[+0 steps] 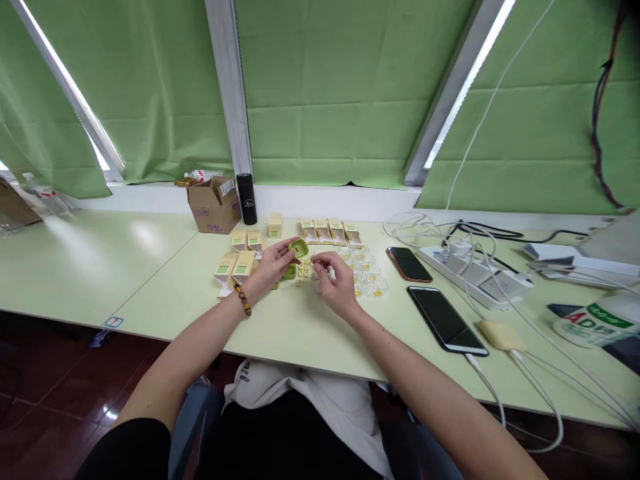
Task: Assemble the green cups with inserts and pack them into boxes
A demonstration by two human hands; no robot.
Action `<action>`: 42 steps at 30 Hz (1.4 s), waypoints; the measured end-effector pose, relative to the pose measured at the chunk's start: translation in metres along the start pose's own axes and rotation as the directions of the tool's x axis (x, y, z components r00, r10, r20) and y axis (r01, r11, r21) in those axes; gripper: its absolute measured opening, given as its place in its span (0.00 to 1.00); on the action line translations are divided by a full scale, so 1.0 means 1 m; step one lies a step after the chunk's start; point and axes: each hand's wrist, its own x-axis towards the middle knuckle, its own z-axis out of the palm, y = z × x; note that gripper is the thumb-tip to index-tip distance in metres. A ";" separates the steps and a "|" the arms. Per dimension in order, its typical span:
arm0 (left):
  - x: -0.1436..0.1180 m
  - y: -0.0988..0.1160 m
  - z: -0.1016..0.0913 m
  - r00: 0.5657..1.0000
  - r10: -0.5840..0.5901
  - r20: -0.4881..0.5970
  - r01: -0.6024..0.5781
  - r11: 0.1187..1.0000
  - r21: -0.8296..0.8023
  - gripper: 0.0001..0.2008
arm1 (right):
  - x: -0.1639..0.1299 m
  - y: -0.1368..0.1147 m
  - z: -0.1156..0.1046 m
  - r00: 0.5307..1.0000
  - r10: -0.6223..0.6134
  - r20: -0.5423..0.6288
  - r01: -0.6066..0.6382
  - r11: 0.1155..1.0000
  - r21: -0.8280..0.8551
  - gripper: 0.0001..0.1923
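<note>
My left hand (274,264), with a beaded bracelet at the wrist, grips a small green square tray (299,249) by its edge, tilted above the table. Close by on the right, my right hand (336,277) has its fingers pinched together; whatever they hold is too small to make out. Below and between the hands lie several tiny yellowish pieces (303,269) and another green tray (289,271). Several clear plastic cups with yellow bits (371,277) stand just right of my right hand. Cream paper boxes (245,265) stand left of my left hand.
More small boxes (330,231) line the back of the table. A cardboard box (213,205) and a black tumbler (247,199) stand behind left. To the right lie two phones (447,319), a power strip (475,277), tangled cables, and a bottle (597,319).
</note>
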 end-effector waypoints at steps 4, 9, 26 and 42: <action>0.000 -0.002 0.001 0.998 -0.038 0.057 0.037 0.999 0.015 0.29 | 0.002 -0.001 -0.002 0.996 -0.019 -0.086 0.019 1.000 0.000 0.06; -0.001 -0.004 0.002 0.987 -0.096 0.130 0.091 0.995 0.041 0.30 | 0.002 0.004 -0.003 0.993 0.014 -0.119 -0.015 1.000 -0.004 0.08; -0.004 -0.005 0.003 0.971 -0.089 0.223 0.057 0.988 0.143 0.31 | 0.001 0.012 -0.004 0.972 -0.237 0.006 0.227 0.925 -0.306 0.09; -0.003 -0.012 -0.002 0.972 -0.095 0.214 0.033 0.960 0.277 0.34 | 0.004 0.015 -0.006 0.893 -0.446 0.059 0.407 0.746 -0.527 0.05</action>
